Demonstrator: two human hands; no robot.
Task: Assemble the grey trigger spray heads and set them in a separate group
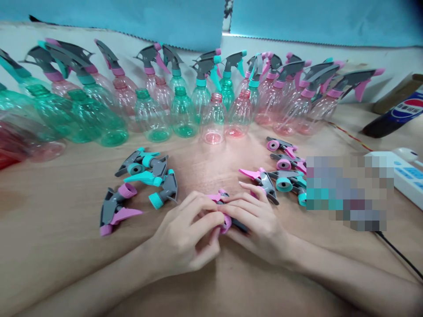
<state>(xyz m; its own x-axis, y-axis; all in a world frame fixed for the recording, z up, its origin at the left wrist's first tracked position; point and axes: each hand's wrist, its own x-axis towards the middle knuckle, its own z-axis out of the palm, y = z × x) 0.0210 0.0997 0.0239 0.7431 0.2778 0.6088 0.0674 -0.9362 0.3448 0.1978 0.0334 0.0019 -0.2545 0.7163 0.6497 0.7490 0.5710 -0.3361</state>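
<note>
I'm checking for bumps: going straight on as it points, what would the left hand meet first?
The left hand would meet the spray head at its fingertips, then probably the right hand; depth is unclear.

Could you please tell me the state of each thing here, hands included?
Left hand: gripping the held spray head
Right hand: on the same head
Held spray head: off any bottle
Loose spray heads: lying unattached
Front-centre pink bottles: upright, open
Green bottles beside them: upright, open
Back bottles: spray heads fitted
Cola bottle: closure out of view
</note>
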